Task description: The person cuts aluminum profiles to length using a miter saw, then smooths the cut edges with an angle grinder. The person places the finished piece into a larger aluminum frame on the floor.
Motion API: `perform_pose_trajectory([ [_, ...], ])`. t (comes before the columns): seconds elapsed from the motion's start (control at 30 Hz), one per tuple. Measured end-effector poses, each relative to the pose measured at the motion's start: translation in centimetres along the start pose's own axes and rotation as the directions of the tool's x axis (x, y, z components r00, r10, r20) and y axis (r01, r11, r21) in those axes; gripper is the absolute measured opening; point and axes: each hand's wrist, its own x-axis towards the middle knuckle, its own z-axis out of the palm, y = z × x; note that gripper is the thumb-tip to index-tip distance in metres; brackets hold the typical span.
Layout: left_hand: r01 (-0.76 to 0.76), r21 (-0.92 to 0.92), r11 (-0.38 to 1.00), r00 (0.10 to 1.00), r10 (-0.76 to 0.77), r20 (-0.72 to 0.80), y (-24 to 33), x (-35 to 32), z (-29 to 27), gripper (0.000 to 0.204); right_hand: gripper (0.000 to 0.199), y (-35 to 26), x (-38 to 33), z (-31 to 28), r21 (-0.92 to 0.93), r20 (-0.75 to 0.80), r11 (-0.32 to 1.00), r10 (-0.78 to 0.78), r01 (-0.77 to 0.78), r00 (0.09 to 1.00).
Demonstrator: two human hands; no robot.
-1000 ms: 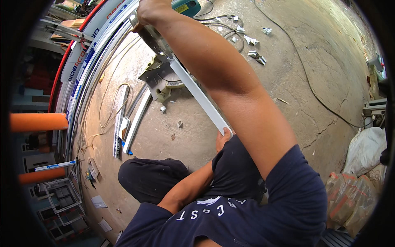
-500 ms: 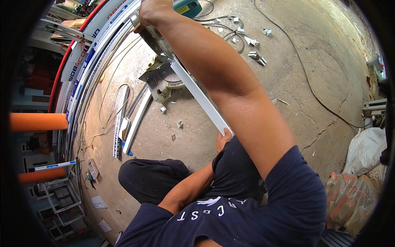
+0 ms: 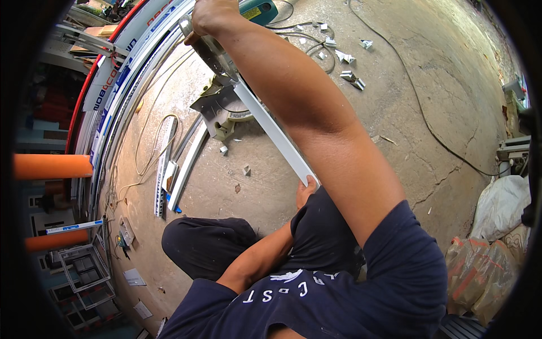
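R hand (image 3: 212, 16) is clamped round the handle of a miter saw (image 3: 223, 107), fingers closed on the grip, arm stretched far fwd over the concrete floor (image 3: 418, 73). L hand (image 3: 305, 191) sits near the knee, fingers on the near end of a long white profile strip (image 3: 275, 133); can't tell if they wrap it or just press, mostly hidden. Strip's long axis runs from L hand up-left into the saw base, under the blade guard, so L hand is nearer its free end, R nearer the cut end. Offcuts (image 3: 350, 76) lie well right of saw; more profiles (image 3: 186, 164) and cable (image 3: 148, 130) to the left. Open floor to the right.
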Motion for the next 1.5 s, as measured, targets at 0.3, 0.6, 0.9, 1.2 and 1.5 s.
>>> perform_pose_trajectory([
  [0.3,-0.001,-0.001,1.0,1.0,0.001,0.001,0.0,-0.1,0.0,0.039,0.108,-0.2,-0.5,0.7,-0.183,-0.056,0.982,0.029,-0.039,0.998],
  [0.6,-0.003,0.001,1.0,1.0,0.003,0.006,0.1,0.0,-0.1,0.038,0.107,-0.8,-2.0,0.3,-0.173,-0.065,0.984,0.033,-0.044,0.997],
  [0.9,-0.004,0.002,1.0,1.0,0.004,0.011,0.1,0.0,0.0,0.038,0.105,0.6,-0.7,1.9,-0.187,-0.117,0.982,-0.024,0.001,0.993],
  [1.2,0.0,0.002,1.0,1.0,0.0,0.014,0.1,0.1,0.0,0.038,0.104,-0.3,-1.9,1.4,-0.197,-0.131,0.98,-0.01,-0.016,0.991],
  [1.5,-0.001,0.003,1.0,1.0,0.001,0.009,0.0,0.4,0.0,0.037,0.107,0.5,-0.8,1.8,-0.165,-0.086,0.985,0.033,-0.047,0.996],
])
